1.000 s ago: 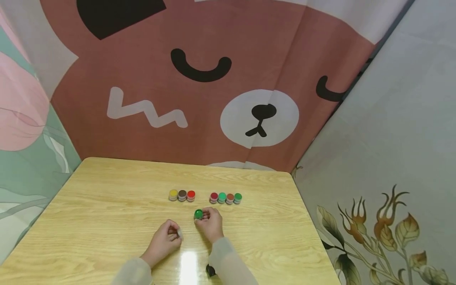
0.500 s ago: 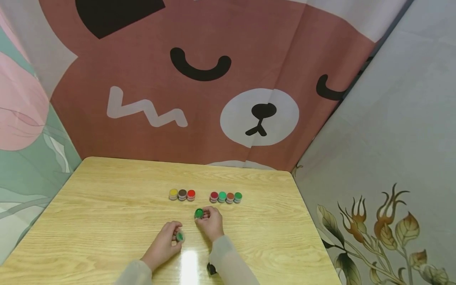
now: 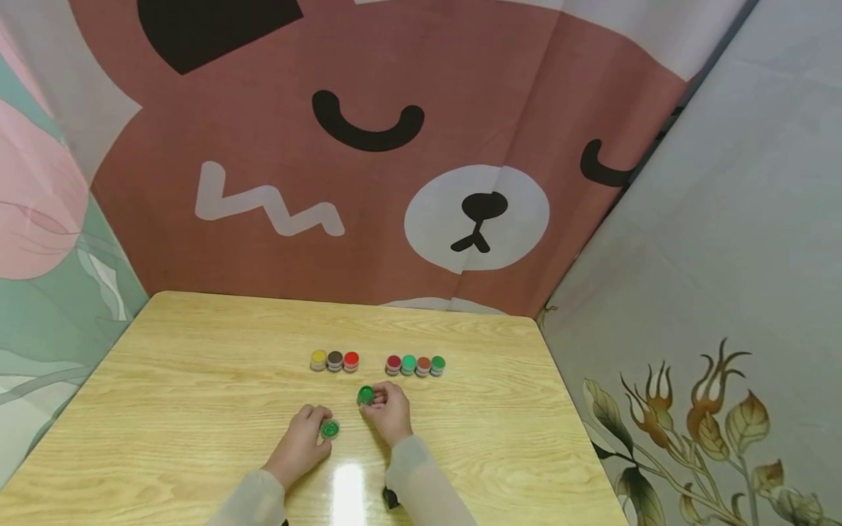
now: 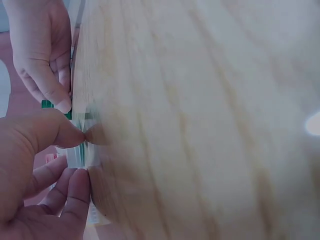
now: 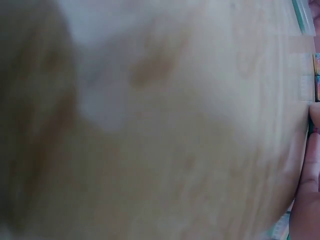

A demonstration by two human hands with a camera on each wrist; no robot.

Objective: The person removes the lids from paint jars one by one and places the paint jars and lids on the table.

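Note:
Between the thumb and fingers of my left hand (image 3: 300, 444) is a small round clear lid (image 3: 330, 429) with green paint on its upward face. It lies flat, close over or on the table; the left wrist view shows its thin clear edge (image 4: 77, 155) with fingertips on both sides. Farther forward and to the right, my right hand (image 3: 389, 411) holds a small paint pot (image 3: 365, 395) by its side, with green paint showing at its round top. In the right wrist view only part of the right hand's fingers (image 5: 307, 175) shows at the right edge.
Beyond the hands, a yellow pot (image 3: 319, 359), a dark brown pot (image 3: 335, 360) and a red pot (image 3: 351, 361) stand side by side. Right of them runs another short row, from a dark red pot (image 3: 393, 364) to a green pot (image 3: 437, 365). Patterned curtains (image 3: 276, 270) border the wooden table (image 3: 197, 380).
My left hand has turned the lid from edge-on to flat, so its green face now points up. The right hand stays in place with the paint pot.

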